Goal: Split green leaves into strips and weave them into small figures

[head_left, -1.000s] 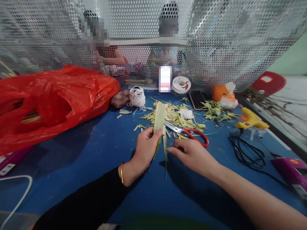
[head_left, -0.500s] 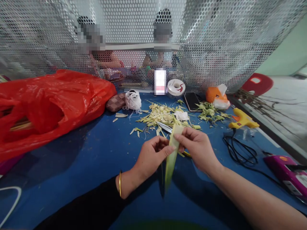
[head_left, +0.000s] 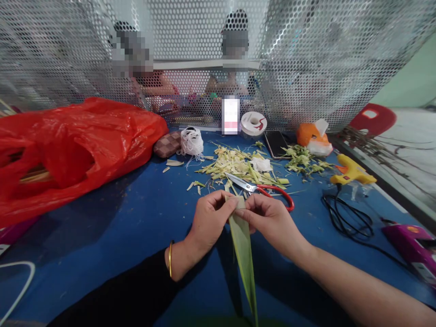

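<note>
A long pale-green leaf strip (head_left: 243, 247) hangs from both hands, its narrow end pointing down toward me. My left hand (head_left: 210, 222) pinches the upper left edge between thumb and fingers. On the upper right edge, my right hand (head_left: 272, 223) pinches the same strip, its thumb on the front face. The fingertips behind the leaf are partly hidden. Just beyond my hands lie red-handled scissors (head_left: 279, 190), blades pointing left. Their tips touch a heap of yellow-green leaf scraps (head_left: 231, 163) on the blue table (head_left: 136, 227).
A red plastic bag (head_left: 112, 131) fills the left side, near white string (head_left: 191, 141). A ribbon spool (head_left: 254, 123), phone (head_left: 275, 144) and orange tissue pack (head_left: 311, 136) stand behind. At right are a yellow glue gun (head_left: 352, 171) and purple power strip (head_left: 410, 247). People sit beyond the perforated screen (head_left: 190, 32).
My hands have drawn the leaf strip's top down toward me, and its lower end now reaches further down and right. The scissors' red handles have come into view.
</note>
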The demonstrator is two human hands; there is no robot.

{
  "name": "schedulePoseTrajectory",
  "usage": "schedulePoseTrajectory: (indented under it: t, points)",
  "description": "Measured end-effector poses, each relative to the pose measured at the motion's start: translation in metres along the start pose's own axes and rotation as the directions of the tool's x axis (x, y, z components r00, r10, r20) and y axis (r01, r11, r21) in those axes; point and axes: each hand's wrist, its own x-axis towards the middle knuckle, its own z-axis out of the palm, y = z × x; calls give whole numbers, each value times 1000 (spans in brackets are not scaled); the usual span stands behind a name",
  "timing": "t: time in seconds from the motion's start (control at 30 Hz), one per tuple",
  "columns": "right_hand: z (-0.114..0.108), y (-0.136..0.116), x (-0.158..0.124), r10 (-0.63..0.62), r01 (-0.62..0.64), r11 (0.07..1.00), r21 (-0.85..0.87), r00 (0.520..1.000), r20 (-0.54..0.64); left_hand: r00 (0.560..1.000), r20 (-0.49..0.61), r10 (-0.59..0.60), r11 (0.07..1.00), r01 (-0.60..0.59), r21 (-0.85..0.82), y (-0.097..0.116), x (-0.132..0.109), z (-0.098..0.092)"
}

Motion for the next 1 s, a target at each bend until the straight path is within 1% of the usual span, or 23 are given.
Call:
schedulePoseTrajectory:
  t: [0.07,0.17,0.27,0.53,0.67,0.8,1.0]
  points:
    - [0,2,0,-67,67,997,-35,998,-13,999,-15,37,998,-37,42,0,1,0]
    - [-2,2,0,-176,173,983,-57,982,-65,998,4,62,994,-62,93,2,0,0]
    - [-3,1,0,-220,214,975,-62,970,-108,998,31,52,993,-55,100,3,-1,0]
    - [-4,-2,1,-245,238,968,-81,966,-83,998,49,45,989,-51,136,3,-1,-1]
    - [-5,-2,1,-209,203,976,-77,975,-80,996,68,65,984,-76,161,5,-1,-1]
    - [-6,1,2,-180,175,982,-66,980,-90,995,86,48,990,-59,129,4,-1,-1]
    - [-6,2,3,-215,207,974,-94,973,-86,996,89,15,996,-23,87,2,-1,0]
